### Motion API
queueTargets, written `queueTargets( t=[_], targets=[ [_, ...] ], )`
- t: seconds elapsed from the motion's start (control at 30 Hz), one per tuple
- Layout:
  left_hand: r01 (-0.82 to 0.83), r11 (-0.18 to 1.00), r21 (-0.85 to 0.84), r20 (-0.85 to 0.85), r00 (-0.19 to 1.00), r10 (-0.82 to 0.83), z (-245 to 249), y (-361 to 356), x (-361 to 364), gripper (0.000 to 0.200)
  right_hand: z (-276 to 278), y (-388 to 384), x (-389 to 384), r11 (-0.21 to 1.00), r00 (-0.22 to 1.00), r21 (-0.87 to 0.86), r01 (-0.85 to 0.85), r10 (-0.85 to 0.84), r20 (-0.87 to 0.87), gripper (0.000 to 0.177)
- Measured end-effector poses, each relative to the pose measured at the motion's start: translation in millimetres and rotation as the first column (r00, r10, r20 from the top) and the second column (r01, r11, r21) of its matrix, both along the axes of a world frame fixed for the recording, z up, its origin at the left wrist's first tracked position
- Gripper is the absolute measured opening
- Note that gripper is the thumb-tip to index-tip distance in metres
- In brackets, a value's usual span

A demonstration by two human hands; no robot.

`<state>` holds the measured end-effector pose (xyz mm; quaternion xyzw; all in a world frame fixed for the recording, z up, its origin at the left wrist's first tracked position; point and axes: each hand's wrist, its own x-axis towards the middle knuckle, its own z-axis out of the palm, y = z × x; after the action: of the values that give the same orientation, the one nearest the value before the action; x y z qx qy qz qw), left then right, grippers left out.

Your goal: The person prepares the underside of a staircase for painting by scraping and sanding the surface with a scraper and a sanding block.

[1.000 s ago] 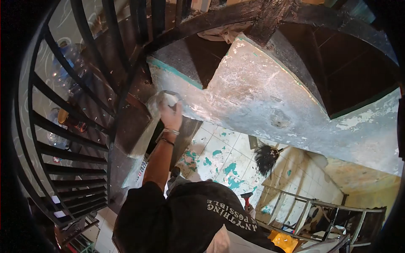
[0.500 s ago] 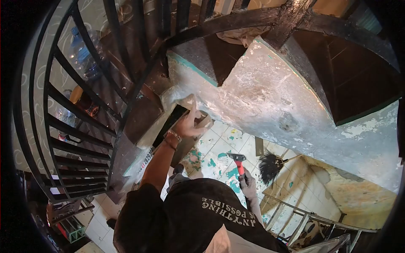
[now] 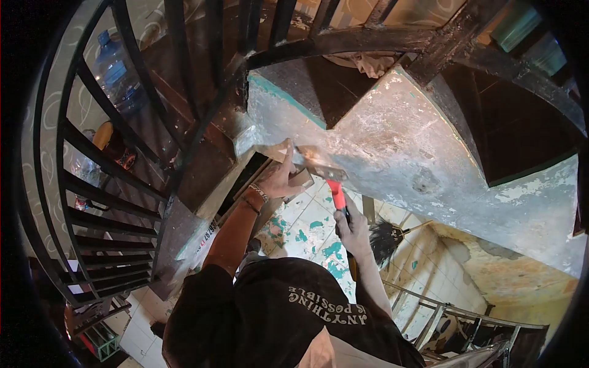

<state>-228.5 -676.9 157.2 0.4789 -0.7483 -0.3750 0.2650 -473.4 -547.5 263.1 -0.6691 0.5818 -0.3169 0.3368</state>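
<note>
My right hand [image 3: 354, 232] is closed around the red-and-black handle of a scraper [image 3: 337, 194]. Its wide head is at the lower edge of the worn, whitish stair side [image 3: 392, 147]; whether it touches the surface is hard to tell. To the left, my left hand [image 3: 279, 179] has its fingers apart, the index stretched up toward the stair side's lower edge. Beside its fingers is the brown edge of a box-like piece [image 3: 300, 180], with a dark opening behind the hand. Teal paint lines the upper edge of the stair side.
A curved dark railing [image 3: 116, 184] encloses the left and top. Behind it stand a large water bottle [image 3: 116, 73] and a drum-like object [image 3: 110, 144]. Below are a black-bristled broom [image 3: 386, 242], a ladder-like metal frame [image 3: 435, 325] and tiles [image 3: 307, 227] strewn with teal paint flakes.
My right hand has raised the scraper up and left, from above the floor to the stair side's lower edge. My left hand stays near the same spot. The view has shifted slightly.
</note>
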Motion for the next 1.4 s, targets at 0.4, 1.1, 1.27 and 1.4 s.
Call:
queueTargets(
  t=[0.4, 1.1, 1.27, 1.4],
  targets=[
    [0.046, 0.924, -0.380, 0.048, 0.998, -0.030, 9, 20, 15, 0.127, -30, -70, 59, 0.991, 0.993, -0.137, -0.005, -0.011, -0.115, 0.049],
    [0.054, 0.989, -0.137, -0.005, 0.998, -0.056, 10, 3, 13, 0.120, -33, -68, 73, 0.991, 0.992, -0.127, 0.040, -0.055, -0.114, 0.049],
    [0.079, 0.996, 0.049, -0.027, 0.997, -0.078, 24, 9, 15, 0.118, -34, -65, 70, 0.973, 0.994, -0.231, 0.015, -0.039, -0.100, 0.049],
    [0.041, 0.986, -0.164, 0.049, 0.998, -0.034, 10, 4, 14, 0.119, -34, -68, 68, 0.989, 0.992, -0.145, 0.028, -0.044, -0.114, 0.049]
  ],
)
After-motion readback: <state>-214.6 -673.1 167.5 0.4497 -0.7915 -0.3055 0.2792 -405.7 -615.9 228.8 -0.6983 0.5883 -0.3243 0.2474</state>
